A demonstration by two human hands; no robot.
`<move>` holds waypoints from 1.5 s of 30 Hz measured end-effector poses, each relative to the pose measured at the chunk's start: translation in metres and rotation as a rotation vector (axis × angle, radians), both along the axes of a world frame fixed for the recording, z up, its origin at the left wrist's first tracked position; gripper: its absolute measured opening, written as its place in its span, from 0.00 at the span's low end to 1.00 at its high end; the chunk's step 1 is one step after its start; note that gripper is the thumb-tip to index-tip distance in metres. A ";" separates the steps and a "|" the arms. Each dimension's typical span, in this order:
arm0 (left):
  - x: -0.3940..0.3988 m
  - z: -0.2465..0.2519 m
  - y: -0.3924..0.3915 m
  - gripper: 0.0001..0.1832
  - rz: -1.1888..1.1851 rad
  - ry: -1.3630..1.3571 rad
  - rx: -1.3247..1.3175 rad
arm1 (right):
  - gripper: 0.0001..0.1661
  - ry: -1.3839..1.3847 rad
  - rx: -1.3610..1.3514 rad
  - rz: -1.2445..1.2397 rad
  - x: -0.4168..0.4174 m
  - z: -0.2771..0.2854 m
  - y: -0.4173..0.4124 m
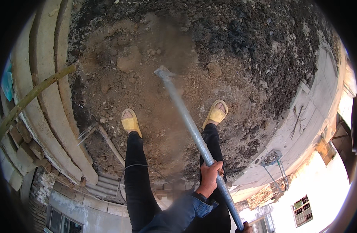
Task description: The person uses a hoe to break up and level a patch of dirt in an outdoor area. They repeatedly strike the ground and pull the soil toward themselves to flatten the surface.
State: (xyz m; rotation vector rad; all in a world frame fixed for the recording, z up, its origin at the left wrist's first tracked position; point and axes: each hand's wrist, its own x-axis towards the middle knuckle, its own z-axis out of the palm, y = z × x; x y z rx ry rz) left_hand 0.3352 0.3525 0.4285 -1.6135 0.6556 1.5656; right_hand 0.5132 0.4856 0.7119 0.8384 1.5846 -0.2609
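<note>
My left hand [211,176] is wrapped around the middle of a long grey metal pole [185,115]. Lower down, at the bottom edge of the view, my right hand [246,228] grips the near end of the same pole and is partly cut off. The pole slants up and left between my feet. Its broader, soil-coated far tip [164,71] is at the loose brown soil [129,59]; whether it touches the ground, I cannot tell. A yellow slipper on my left foot [131,122] and another on my right foot [216,112] stand on either side.
Left of my feet lies a pronged hoe [108,142] with a wooden handle. A wooden pole [36,93] crosses long concrete beams [46,67]. Dark, clumpy soil [254,43] spreads right, bordered by concrete paving [297,116] holding a long-handled metal dustpan [273,158]. A thin cable [121,180] loops near my left leg.
</note>
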 end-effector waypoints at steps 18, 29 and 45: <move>-0.122 -0.156 -0.010 0.09 -0.263 0.269 -0.176 | 0.18 0.259 -0.082 -0.221 -0.112 -0.148 -0.023; -0.003 0.056 -0.035 0.10 0.068 -0.069 -0.012 | 0.23 -0.356 0.166 -0.091 0.022 0.069 -0.015; -0.102 -0.107 -0.016 0.10 -0.105 0.188 -0.061 | 0.17 0.135 0.055 -0.348 -0.125 -0.101 -0.044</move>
